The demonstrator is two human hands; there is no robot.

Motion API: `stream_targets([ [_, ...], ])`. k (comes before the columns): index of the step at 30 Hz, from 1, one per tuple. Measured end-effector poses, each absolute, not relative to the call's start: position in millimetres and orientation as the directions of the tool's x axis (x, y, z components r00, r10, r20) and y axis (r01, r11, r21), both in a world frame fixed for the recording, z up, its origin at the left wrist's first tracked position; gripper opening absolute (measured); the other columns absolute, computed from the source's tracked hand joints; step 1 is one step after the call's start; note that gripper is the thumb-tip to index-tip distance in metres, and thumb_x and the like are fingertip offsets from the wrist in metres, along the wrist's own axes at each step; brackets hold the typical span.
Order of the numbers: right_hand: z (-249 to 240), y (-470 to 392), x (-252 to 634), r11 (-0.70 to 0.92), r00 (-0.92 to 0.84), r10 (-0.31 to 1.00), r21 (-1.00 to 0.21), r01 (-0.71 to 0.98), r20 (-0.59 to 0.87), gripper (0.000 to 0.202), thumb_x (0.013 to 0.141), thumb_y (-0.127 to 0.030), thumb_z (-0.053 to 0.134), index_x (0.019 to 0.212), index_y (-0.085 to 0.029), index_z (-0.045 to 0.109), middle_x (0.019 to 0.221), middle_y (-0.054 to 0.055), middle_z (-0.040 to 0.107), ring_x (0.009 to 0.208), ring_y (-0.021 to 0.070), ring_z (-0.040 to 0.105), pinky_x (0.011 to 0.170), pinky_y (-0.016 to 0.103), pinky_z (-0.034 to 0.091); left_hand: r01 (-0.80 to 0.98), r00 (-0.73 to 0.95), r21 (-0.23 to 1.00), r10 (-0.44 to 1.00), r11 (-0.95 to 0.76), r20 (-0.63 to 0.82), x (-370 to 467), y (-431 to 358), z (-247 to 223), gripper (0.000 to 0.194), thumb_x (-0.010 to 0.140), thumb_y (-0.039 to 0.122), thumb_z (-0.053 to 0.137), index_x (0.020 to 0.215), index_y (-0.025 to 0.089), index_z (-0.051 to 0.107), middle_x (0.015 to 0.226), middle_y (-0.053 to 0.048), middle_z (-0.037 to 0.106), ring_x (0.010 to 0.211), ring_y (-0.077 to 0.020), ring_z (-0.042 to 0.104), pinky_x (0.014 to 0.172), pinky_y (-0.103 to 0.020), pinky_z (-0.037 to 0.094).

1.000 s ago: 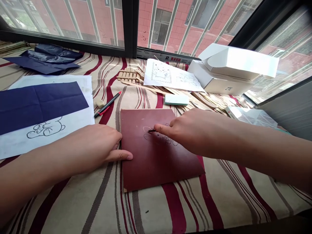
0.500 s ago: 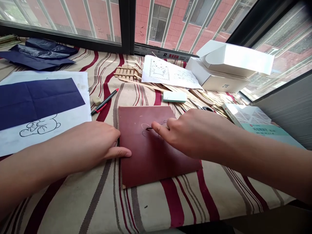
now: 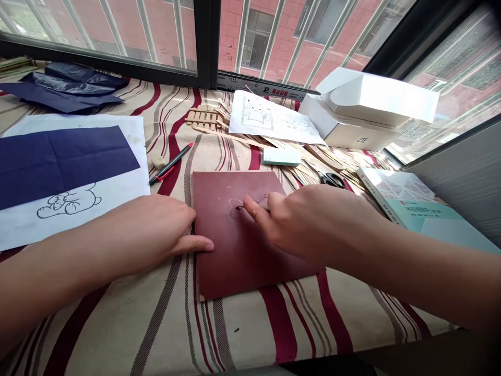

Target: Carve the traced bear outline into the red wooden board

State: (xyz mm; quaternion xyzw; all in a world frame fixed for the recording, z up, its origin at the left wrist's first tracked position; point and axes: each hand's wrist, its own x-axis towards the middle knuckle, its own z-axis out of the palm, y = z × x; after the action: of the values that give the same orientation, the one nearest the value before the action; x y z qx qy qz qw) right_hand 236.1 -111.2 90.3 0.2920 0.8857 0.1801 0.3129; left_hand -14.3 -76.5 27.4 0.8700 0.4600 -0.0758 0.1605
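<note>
A dark red board (image 3: 242,261) lies flat on the striped cloth, with thin curved lines on its upper part. My left hand (image 3: 172,227) grips the board's left edge, thumb on top and the fingers curled at the side. My right hand (image 3: 297,214) is closed in a pinch on a thin dark-tipped tool (image 3: 239,207); its tip is at the curved lines, and most of the tool is hidden by the fingers.
Left of the board are a bear drawing (image 3: 70,201) under dark blue paper (image 3: 66,156), and pens (image 3: 172,163). Beyond it are an eraser (image 3: 281,156), wooden sticks (image 3: 205,119), scissors (image 3: 332,180), and a white box (image 3: 360,133). A book (image 3: 418,203) lies right.
My right hand has moved slightly down, and the scissors' handles now show more. My left hand keeps its hold on the board. The whole view has shifted a little.
</note>
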Motion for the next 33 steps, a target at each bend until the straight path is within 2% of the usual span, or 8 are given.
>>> stream_targets([
  [3, 90.8, -103.6, 239.5, 0.708, -0.585, 0.706, 0.383, 0.593, -0.399, 0.054, 0.104, -0.011, 0.051, 0.156, -0.016, 0.066, 0.074, 0.008, 0.073, 0.059, 0.0200, 0.063, 0.051, 0.032, 0.024, 0.863, 0.483, 0.090, 0.760, -0.497, -0.435, -7.9, -77.2, 34.5, 0.062, 0.092, 0.082, 0.050, 0.064, 0.028, 0.048, 0.079, -0.013, 0.077, 0.075, -0.0350, 0.073, 0.063, -0.043, 0.044],
  [6, 91.1, -97.7, 242.9, 0.656, -0.544, 0.747, 0.291, 0.697, -0.383, 0.047, 0.106, -0.013, 0.050, 0.146, -0.022, 0.074, 0.076, 0.008, 0.075, 0.063, 0.0197, 0.066, 0.052, 0.030, 0.024, 0.857, 0.496, 0.106, 0.748, -0.505, -0.441, -7.9, -77.8, 33.9, 0.062, 0.092, 0.084, 0.046, 0.065, 0.028, 0.050, 0.081, -0.012, 0.077, 0.076, -0.0339, 0.073, 0.066, -0.043, 0.044],
  [10, 92.9, -98.4, 242.3, 0.701, -0.597, 0.713, 0.358, 0.617, -0.367, 0.046, 0.108, -0.015, 0.049, 0.149, -0.016, 0.071, 0.070, 0.008, 0.073, 0.058, 0.0199, 0.062, 0.053, 0.032, 0.025, 0.854, 0.500, 0.062, 0.783, -0.516, -0.371, -9.8, -78.1, 29.1, 0.064, 0.092, 0.086, 0.044, 0.065, 0.028, 0.050, 0.077, -0.009, 0.075, 0.073, -0.0297, 0.072, 0.064, -0.040, 0.042],
  [16, 95.7, -102.0, 238.7, 0.771, -0.625, 0.625, 0.494, 0.402, -0.467, 0.064, 0.105, -0.008, 0.047, 0.168, -0.017, 0.052, 0.077, 0.009, 0.076, 0.055, 0.0187, 0.060, 0.051, 0.032, 0.027, 0.866, 0.471, 0.070, 0.759, -0.496, -0.449, -4.9, -77.9, 36.2, 0.060, 0.093, 0.081, 0.050, 0.066, 0.028, 0.048, 0.083, -0.014, 0.078, 0.081, -0.0375, 0.075, 0.066, -0.045, 0.044],
  [21, 89.2, -107.5, 236.9, 0.692, -0.581, 0.722, 0.387, 0.609, -0.377, 0.050, 0.105, -0.011, 0.051, 0.153, -0.012, 0.065, 0.075, 0.010, 0.076, 0.060, 0.0221, 0.067, 0.050, 0.033, 0.023, 0.858, 0.506, 0.132, 0.768, -0.497, -0.393, -8.8, -76.6, 31.8, 0.064, 0.091, 0.085, 0.051, 0.062, 0.028, 0.048, 0.077, -0.014, 0.076, 0.073, -0.0370, 0.073, 0.064, -0.044, 0.042],
  [26, 87.0, -114.6, 230.7, 0.528, -0.424, 0.826, 0.249, 0.812, -0.371, 0.042, 0.104, -0.014, 0.054, 0.141, -0.019, 0.073, 0.081, 0.010, 0.079, 0.067, 0.0225, 0.073, 0.053, 0.031, 0.028, 0.838, 0.540, 0.133, 0.766, -0.530, -0.348, -12.4, -75.7, 25.5, 0.070, 0.091, 0.090, 0.046, 0.060, 0.028, 0.049, 0.073, -0.012, 0.075, 0.066, -0.0330, 0.071, 0.060, -0.042, 0.042],
  [30, 83.7, -116.0, 234.5, 0.549, -0.442, 0.820, 0.283, 0.786, -0.364, 0.051, 0.104, -0.013, 0.053, 0.152, -0.016, 0.066, 0.080, 0.010, 0.078, 0.064, 0.0216, 0.071, 0.052, 0.031, 0.027, 0.837, 0.537, 0.094, 0.773, -0.540, -0.340, -12.6, -75.9, 25.3, 0.071, 0.092, 0.091, 0.041, 0.061, 0.028, 0.049, 0.072, -0.011, 0.075, 0.065, -0.0296, 0.070, 0.059, -0.041, 0.042],
  [33, 80.4, -113.2, 243.9, 0.675, -0.570, 0.738, 0.399, 0.621, -0.361, 0.063, 0.104, -0.008, 0.047, 0.167, -0.012, 0.051, 0.084, 0.011, 0.077, 0.061, 0.0211, 0.069, 0.050, 0.033, 0.021, 0.838, 0.532, 0.093, 0.768, -0.538, -0.357, -12.3, -75.7, 27.4, 0.067, 0.092, 0.087, 0.044, 0.062, 0.027, 0.050, 0.073, -0.011, 0.076, 0.065, -0.0286, 0.070, 0.059, -0.040, 0.041],
])
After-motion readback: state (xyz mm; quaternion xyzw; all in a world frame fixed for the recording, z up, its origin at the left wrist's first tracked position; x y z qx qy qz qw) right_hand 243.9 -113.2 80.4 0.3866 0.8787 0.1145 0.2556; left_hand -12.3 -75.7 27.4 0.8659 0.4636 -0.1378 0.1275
